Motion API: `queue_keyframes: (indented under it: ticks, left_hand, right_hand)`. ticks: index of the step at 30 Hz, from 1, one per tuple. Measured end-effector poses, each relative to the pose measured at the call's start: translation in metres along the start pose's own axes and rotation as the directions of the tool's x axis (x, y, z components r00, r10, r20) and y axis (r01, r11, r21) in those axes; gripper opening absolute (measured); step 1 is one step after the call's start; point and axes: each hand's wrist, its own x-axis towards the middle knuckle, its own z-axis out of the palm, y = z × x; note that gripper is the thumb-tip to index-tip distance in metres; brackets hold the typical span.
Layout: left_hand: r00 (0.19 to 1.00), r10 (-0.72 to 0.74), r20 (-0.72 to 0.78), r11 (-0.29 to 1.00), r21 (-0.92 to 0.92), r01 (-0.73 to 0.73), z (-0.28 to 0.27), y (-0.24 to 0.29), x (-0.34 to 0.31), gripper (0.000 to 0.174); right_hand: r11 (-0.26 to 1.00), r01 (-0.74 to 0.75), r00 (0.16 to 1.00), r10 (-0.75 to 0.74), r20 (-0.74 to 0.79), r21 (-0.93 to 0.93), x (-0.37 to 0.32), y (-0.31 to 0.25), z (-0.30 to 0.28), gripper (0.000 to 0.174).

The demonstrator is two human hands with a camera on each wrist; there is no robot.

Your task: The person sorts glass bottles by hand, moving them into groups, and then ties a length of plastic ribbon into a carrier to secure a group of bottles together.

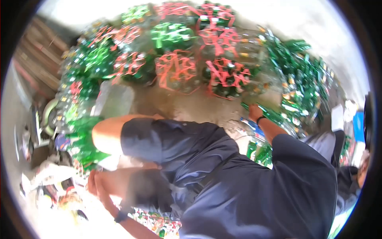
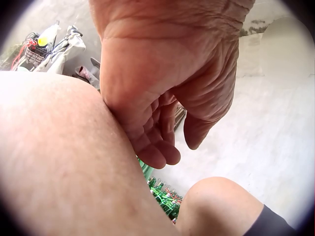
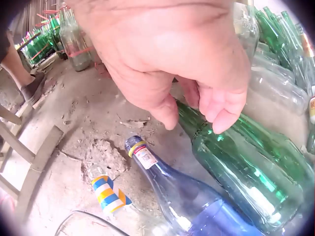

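Note:
My right hand (image 3: pixel 172 64) grips a green glass bottle (image 3: pixel 246 167) by its neck. The bottle lies slanted over the ground, its wide body pointing away from the hand. Beside it lies a blue bottle (image 3: pixel 197 196) with a yellow ring at its mouth. A clear bottle (image 3: pixel 108 194) with a blue, yellow and white striped label is next to that. My left hand (image 2: pixel 162 83) hangs against my bare leg (image 2: pixel 64 152), its fingers loosely bent and holding nothing. In the head view, the left hand (image 1: pixel 97 185) is at the lower left.
Bundles of bottles tied with red strips (image 1: pixel 175 67) and green strips (image 1: pixel 171 36) stand across the back. Loose green bottles (image 1: pixel 298 71) are piled at the right; more green bottles (image 1: pixel 85 139) stand by my knee. A wooden frame (image 3: pixel 37 162) stands at the left in the right wrist view.

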Motion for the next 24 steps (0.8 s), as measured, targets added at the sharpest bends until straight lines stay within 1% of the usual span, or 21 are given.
queue_keyframes:
  ticks: [1, 2, 3, 4, 5, 6, 7, 8, 10, 11, 12, 13, 14, 15, 16, 17, 18, 19, 22, 23, 24]
  left_hand:
    - [0.993, 0.088, -0.077, 0.996, 0.031, -0.086, 0.026, 0.040, -0.029, 0.043]
    - [0.993, 0.095, -0.075, 0.994, 0.060, -0.091, 0.021, 0.030, -0.021, 0.042]
    - [0.991, 0.123, -0.057, 0.990, 0.080, -0.119, 0.015, 0.021, -0.016, 0.041]
    - [0.986, 0.165, -0.028, 0.983, 0.090, -0.162, 0.008, 0.010, -0.011, 0.040]
    - [0.981, 0.191, -0.024, 0.978, 0.086, -0.189, 0.004, 0.002, -0.010, 0.039]
    - [0.981, 0.191, -0.037, 0.980, 0.062, -0.188, 0.003, -0.003, -0.008, 0.038]
    - [0.984, 0.168, -0.054, 0.986, 0.028, -0.167, 0.000, -0.010, -0.007, 0.037]
    - [0.993, 0.067, -0.093, 0.995, -0.064, -0.073, -0.002, -0.015, -0.004, 0.037]
    - [0.984, 0.070, -0.163, 0.991, -0.098, -0.087, 0.003, -0.019, -0.008, 0.036]
    - [0.977, 0.077, -0.200, 0.984, -0.140, -0.107, 0.005, -0.020, -0.010, 0.035]
    - [0.972, 0.071, -0.223, 0.985, -0.140, -0.104, 0.002, -0.019, -0.009, 0.035]
    - [0.984, 0.098, -0.147, 0.989, -0.099, -0.113, -0.002, -0.016, -0.007, 0.034]
    - [0.990, 0.120, -0.068, 0.991, -0.059, -0.124, -0.005, -0.015, -0.006, 0.033]
    - [0.984, 0.100, -0.149, 0.987, -0.111, -0.117, 0.002, -0.017, -0.010, 0.032]
    - [0.982, 0.098, -0.164, 0.987, -0.111, -0.117, 0.003, -0.009, -0.012, 0.032]
    - [0.994, 0.059, -0.097, 0.989, -0.128, -0.071, 0.002, 0.000, -0.014, 0.032]
    - [1.000, 0.020, -0.024, 0.989, -0.143, -0.024, 0.001, 0.005, -0.015, 0.032]
    - [0.998, 0.065, -0.015, 0.990, -0.127, -0.067, -0.001, -0.003, -0.013, 0.032]
    - [0.997, 0.077, -0.020, 0.996, -0.040, -0.077, -0.003, -0.009, -0.011, 0.032]
    - [0.997, 0.074, -0.014, 0.996, -0.043, -0.074, -0.004, -0.008, -0.012, 0.032]
    - [0.992, 0.124, -0.005, 0.991, -0.049, -0.124, -0.006, -0.003, -0.013, 0.033]
  right_hand:
    - [1.000, 0.018, 1.000, -0.018, 0.010, 0.004, 0.007, 0.004, 0.014, 0.041]
    - [0.999, 0.034, 0.999, -0.034, 0.010, 0.031, 0.010, 0.004, 0.013, 0.041]
    - [0.986, 0.113, 0.993, -0.109, 0.035, -0.119, 0.025, 0.018, 0.035, 0.044]
    - [0.984, 0.070, 0.991, -0.049, 0.128, -0.165, 0.028, 0.014, 0.026, 0.044]
    - [0.987, 0.036, 0.990, -0.014, 0.141, -0.159, 0.033, 0.014, 0.031, 0.042]
    - [0.987, -0.006, 0.988, 0.030, 0.151, -0.158, 0.038, 0.018, 0.032, 0.039]
    - [0.987, 0.011, 0.987, 0.015, 0.161, -0.162, 0.039, 0.020, 0.028, 0.038]
    - [0.986, 0.028, 0.985, 0.002, 0.174, -0.165, 0.039, 0.020, 0.027, 0.037]
    - [0.989, -0.026, 0.984, 0.051, 0.171, -0.148, 0.044, 0.022, 0.031, 0.039]
    - [0.988, -0.001, 0.986, 0.026, 0.166, -0.153, 0.046, 0.021, 0.031, 0.039]
    - [0.986, -0.025, 0.976, 0.059, 0.210, -0.162, 0.046, 0.019, 0.024, 0.041]
    - [0.984, -0.051, 0.963, 0.095, 0.254, -0.173, 0.048, 0.021, 0.026, 0.042]
    - [0.984, -0.033, 0.965, 0.077, 0.250, -0.176, 0.050, 0.022, 0.029, 0.042]
    - [0.989, -0.034, 0.962, 0.072, 0.265, -0.145, 0.059, 0.032, 0.042, 0.048]
    - [0.993, -0.037, 0.958, 0.067, 0.279, -0.113, 0.061, 0.032, 0.044, 0.053]
    - [0.993, -0.024, 0.960, 0.054, 0.276, -0.114, 0.061, 0.033, 0.046, 0.053]
    - [0.991, 0.051, 0.971, -0.020, 0.239, -0.123, 0.055, 0.031, 0.038, 0.054]
    - [0.984, 0.122, 0.975, -0.094, 0.200, -0.133, 0.051, 0.026, 0.031, 0.054]
    - [0.971, 0.144, 0.960, -0.090, 0.265, -0.193, 0.057, 0.029, 0.037, 0.059]
    - [0.971, 0.138, 0.960, -0.083, 0.267, -0.197, 0.069, 0.039, 0.062, 0.059]
    - [0.930, 0.290, 0.953, -0.301, -0.015, -0.224, 0.088, 0.060, 0.106, 0.062]
